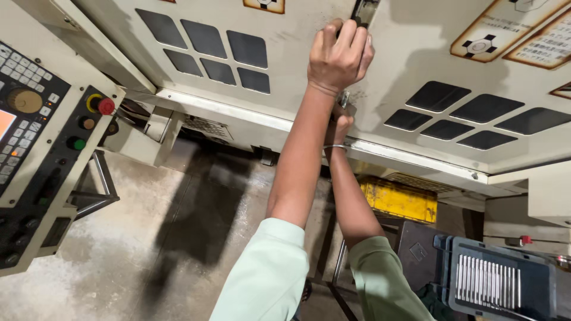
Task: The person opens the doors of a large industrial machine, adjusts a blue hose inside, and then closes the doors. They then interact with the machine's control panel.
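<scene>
2 hands on the door of a cream machine enclosure, seen from my head camera.

My left hand (pixel 340 56) is curled tight around the dark door handle (pixel 363 10) at the top of the cream door panel (pixel 309 65). My right hand (pixel 339 126) sits lower, against the panel's bottom edge, near a small metal latch (pixel 344 98); I cannot tell whether its fingers are closed. A control panel (pixel 35 148) with a red button (pixel 106 106) stands left; a yellow box (pixel 398 199) lies below.

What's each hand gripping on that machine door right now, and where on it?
The left hand is closed around the lower end of the dark door handle. The right hand is at the door's lower edge, touching a small metal latch; its grip is hidden.
</scene>
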The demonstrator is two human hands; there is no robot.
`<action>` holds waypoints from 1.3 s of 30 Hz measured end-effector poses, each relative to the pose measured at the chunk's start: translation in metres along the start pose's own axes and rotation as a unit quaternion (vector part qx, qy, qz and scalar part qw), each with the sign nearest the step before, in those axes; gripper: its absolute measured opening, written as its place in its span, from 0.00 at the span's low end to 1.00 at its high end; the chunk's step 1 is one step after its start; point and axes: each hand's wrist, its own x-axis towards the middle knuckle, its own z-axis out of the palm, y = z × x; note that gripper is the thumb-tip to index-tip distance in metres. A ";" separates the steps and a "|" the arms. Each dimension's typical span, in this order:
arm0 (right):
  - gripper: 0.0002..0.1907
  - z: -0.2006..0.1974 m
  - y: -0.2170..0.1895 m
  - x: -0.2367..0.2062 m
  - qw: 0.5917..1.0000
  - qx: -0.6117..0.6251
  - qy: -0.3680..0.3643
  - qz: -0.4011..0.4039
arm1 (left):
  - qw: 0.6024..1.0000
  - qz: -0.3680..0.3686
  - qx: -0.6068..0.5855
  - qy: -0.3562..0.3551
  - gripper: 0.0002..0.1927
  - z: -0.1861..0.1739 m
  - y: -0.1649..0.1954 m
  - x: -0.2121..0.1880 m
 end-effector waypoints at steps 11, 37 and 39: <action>0.07 0.005 0.009 -0.008 1.000 -0.006 -0.015 0.003 | 1.000 -0.005 -0.012 -0.012 0.09 0.007 -0.003 -0.007; 0.07 0.008 0.021 -0.012 0.998 -0.009 -0.057 0.029 | 0.999 0.012 0.032 -0.010 0.07 0.013 -0.007 -0.007; 0.07 0.009 0.021 -0.012 0.998 -0.011 -0.057 0.031 | 0.999 0.010 0.029 -0.010 0.07 0.014 -0.006 -0.007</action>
